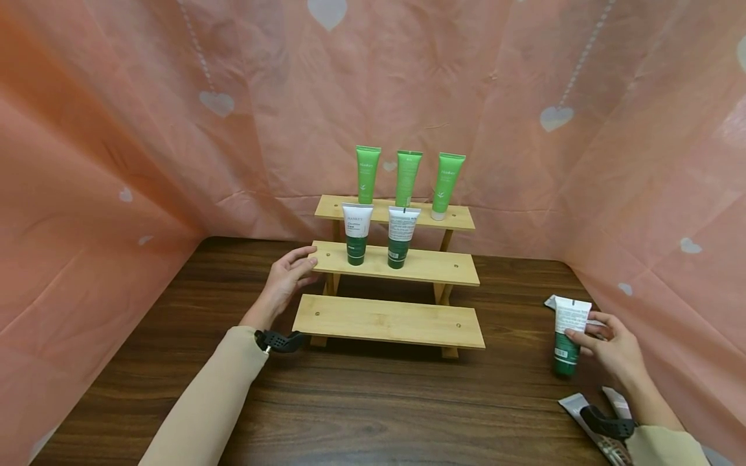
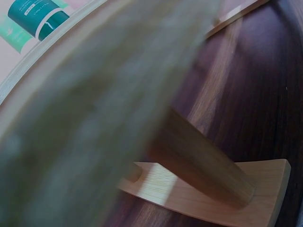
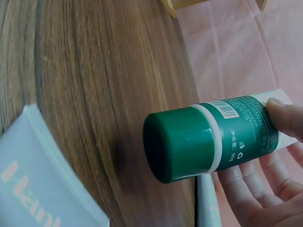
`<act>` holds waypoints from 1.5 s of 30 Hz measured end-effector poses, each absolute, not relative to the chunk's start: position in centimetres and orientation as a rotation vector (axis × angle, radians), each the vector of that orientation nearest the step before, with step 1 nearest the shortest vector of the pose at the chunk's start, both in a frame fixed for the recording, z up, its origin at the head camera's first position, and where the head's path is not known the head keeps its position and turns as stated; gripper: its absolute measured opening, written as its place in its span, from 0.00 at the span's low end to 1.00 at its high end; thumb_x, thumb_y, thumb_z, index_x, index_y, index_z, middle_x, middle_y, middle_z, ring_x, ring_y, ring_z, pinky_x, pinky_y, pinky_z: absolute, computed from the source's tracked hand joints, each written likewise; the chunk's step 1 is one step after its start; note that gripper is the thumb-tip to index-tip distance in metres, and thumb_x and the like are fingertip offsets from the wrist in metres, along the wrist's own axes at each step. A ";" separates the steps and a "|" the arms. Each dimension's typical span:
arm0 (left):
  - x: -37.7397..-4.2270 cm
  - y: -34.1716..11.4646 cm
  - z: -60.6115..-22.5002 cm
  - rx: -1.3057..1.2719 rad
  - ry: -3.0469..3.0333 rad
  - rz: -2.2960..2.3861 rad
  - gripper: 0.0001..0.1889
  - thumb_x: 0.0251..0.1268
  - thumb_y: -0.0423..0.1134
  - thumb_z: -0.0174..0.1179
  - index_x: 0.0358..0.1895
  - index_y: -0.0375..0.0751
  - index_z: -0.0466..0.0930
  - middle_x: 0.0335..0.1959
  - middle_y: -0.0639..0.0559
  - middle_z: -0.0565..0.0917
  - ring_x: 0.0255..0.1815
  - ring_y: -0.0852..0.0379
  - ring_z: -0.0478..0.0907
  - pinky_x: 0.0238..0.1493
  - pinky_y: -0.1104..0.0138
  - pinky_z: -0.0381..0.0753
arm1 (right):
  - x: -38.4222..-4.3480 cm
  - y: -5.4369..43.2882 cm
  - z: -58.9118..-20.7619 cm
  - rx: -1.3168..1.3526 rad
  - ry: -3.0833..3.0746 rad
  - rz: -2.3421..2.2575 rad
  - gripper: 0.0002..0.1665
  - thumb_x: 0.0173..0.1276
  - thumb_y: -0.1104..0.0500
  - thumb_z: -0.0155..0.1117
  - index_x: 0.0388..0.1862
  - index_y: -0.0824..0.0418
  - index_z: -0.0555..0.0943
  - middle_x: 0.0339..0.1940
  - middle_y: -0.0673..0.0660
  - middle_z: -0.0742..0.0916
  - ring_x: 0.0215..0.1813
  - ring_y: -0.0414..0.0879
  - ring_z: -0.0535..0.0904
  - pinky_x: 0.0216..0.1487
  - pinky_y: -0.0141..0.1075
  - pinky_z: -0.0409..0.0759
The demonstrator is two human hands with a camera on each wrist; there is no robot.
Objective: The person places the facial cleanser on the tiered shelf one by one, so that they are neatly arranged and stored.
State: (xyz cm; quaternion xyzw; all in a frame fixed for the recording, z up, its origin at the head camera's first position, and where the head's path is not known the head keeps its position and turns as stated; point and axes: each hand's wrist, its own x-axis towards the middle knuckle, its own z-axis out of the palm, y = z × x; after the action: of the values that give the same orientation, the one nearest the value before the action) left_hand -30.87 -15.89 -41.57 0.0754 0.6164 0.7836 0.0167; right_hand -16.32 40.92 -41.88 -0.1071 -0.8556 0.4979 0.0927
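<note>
My right hand (image 1: 612, 346) pinches a white and dark green squeeze tube (image 1: 568, 336) above the table's right side, thumb on its printed face. In the right wrist view, the tube's green cap (image 3: 177, 144) points left and the thumb (image 3: 284, 118) lies near its white end. At the left, my left hand (image 1: 285, 278) grips the left end of the middle step of a three-step wooden display stand (image 1: 437, 265). Two matching tubes, a left one (image 1: 357, 236) and a right one (image 1: 402, 239), stand cap down on that step. The left wrist view is largely blocked by a blurred surface.
Three light green tubes (image 1: 406, 178) stand on the top step. The bottom step (image 1: 387, 319) shows bare wood. Other tubes (image 1: 588, 421) lie by the right wrist, and another tube (image 1: 550, 301) lies behind the held one. Pink heart-patterned cloth (image 1: 466, 77) surrounds the dark wooden table (image 1: 361, 414).
</note>
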 end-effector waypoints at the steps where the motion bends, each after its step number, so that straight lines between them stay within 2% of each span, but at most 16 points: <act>1: -30.9 -15.9 -41.6 0.233 1.914 2.437 0.26 0.60 0.40 0.63 0.61 0.37 0.70 0.44 0.51 0.82 0.42 0.57 0.80 0.56 0.46 0.69 | -16.3 40.8 -41.8 -0.309 -2.524 1.488 0.26 0.58 0.52 0.70 0.50 0.50 0.67 0.35 0.37 0.76 0.32 0.30 0.78 0.31 0.34 0.82; 6: -30.8 -15.9 -41.6 0.230 1.914 2.438 0.25 0.60 0.39 0.63 0.60 0.37 0.71 0.44 0.51 0.82 0.42 0.57 0.80 0.56 0.45 0.69 | -16.3 40.4 -41.3 -0.251 -2.426 1.591 0.23 0.58 0.58 0.70 0.46 0.44 0.68 0.34 0.33 0.78 0.34 0.25 0.76 0.31 0.31 0.82; 9: -30.8 -15.9 -41.6 0.239 1.919 2.432 0.25 0.60 0.39 0.63 0.61 0.37 0.70 0.45 0.51 0.82 0.42 0.57 0.80 0.56 0.45 0.69 | -16.6 40.3 -41.4 -0.211 -2.367 1.650 0.23 0.58 0.60 0.70 0.46 0.44 0.69 0.35 0.36 0.78 0.34 0.27 0.77 0.30 0.31 0.82; 16: -30.9 -15.9 -41.5 0.243 1.921 2.435 0.25 0.60 0.39 0.63 0.60 0.37 0.71 0.45 0.50 0.82 0.42 0.56 0.80 0.54 0.47 0.72 | -19.4 43.1 -45.5 -0.080 -2.153 1.800 0.27 0.53 0.67 0.72 0.50 0.52 0.72 0.39 0.47 0.80 0.36 0.33 0.82 0.30 0.33 0.82; 20: -30.9 -16.0 -41.4 0.258 1.938 2.416 0.26 0.60 0.39 0.64 0.60 0.36 0.70 0.45 0.49 0.82 0.42 0.56 0.80 0.54 0.48 0.72 | -20.9 44.3 -47.4 0.012 -2.083 1.853 0.31 0.51 0.66 0.74 0.54 0.58 0.71 0.42 0.53 0.79 0.38 0.35 0.83 0.31 0.33 0.82; 25: -31.0 -16.2 -41.0 0.271 1.975 2.367 0.27 0.60 0.39 0.64 0.60 0.33 0.70 0.45 0.48 0.81 0.41 0.56 0.80 0.54 0.49 0.73 | -21.1 43.1 -46.8 0.068 -2.116 1.781 0.30 0.53 0.64 0.73 0.54 0.58 0.72 0.42 0.52 0.80 0.39 0.36 0.83 0.31 0.31 0.82; 27: -31.0 -16.3 -40.9 0.263 2.004 2.339 0.27 0.59 0.39 0.64 0.60 0.33 0.70 0.45 0.47 0.81 0.42 0.56 0.80 0.54 0.50 0.73 | -20.9 42.3 -45.6 0.131 -2.111 1.819 0.28 0.54 0.67 0.72 0.53 0.58 0.73 0.42 0.52 0.80 0.41 0.38 0.82 0.32 0.30 0.82; 30: -31.1 -16.6 -40.9 0.248 2.035 2.302 0.27 0.58 0.40 0.65 0.60 0.34 0.71 0.46 0.46 0.81 0.42 0.56 0.80 0.54 0.51 0.73 | -22.1 43.0 -46.8 0.140 -2.135 1.744 0.30 0.54 0.66 0.72 0.55 0.57 0.73 0.44 0.53 0.81 0.43 0.39 0.82 0.32 0.30 0.81; 34: -30.7 -16.8 -40.2 0.252 2.047 2.280 0.26 0.59 0.38 0.64 0.60 0.33 0.71 0.45 0.46 0.81 0.41 0.56 0.80 0.56 0.47 0.70 | -23.1 42.8 -47.5 0.124 -2.137 1.703 0.30 0.54 0.65 0.72 0.56 0.57 0.72 0.46 0.53 0.80 0.44 0.40 0.82 0.33 0.32 0.82; 41: -29.7 -16.6 -38.8 0.265 2.111 2.223 0.26 0.61 0.36 0.62 0.61 0.31 0.69 0.46 0.46 0.81 0.41 0.60 0.79 0.57 0.46 0.69 | -21.9 39.1 -43.6 0.199 -2.044 1.901 0.28 0.55 0.71 0.68 0.54 0.60 0.72 0.45 0.54 0.80 0.44 0.42 0.82 0.36 0.35 0.82; 45: -29.6 -16.5 -38.7 0.248 2.115 2.223 0.26 0.61 0.36 0.63 0.61 0.31 0.69 0.44 0.48 0.81 0.41 0.60 0.79 0.57 0.46 0.69 | -22.9 39.1 -44.2 0.246 -1.995 1.899 0.29 0.54 0.71 0.69 0.55 0.60 0.72 0.44 0.54 0.81 0.43 0.43 0.82 0.35 0.38 0.83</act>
State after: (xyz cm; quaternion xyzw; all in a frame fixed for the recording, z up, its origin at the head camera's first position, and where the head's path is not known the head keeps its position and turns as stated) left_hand -29.61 -16.52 -38.71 0.0806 0.6867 0.7217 0.0315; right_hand -22.90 39.06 -44.17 0.0873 -0.7088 0.6745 0.1870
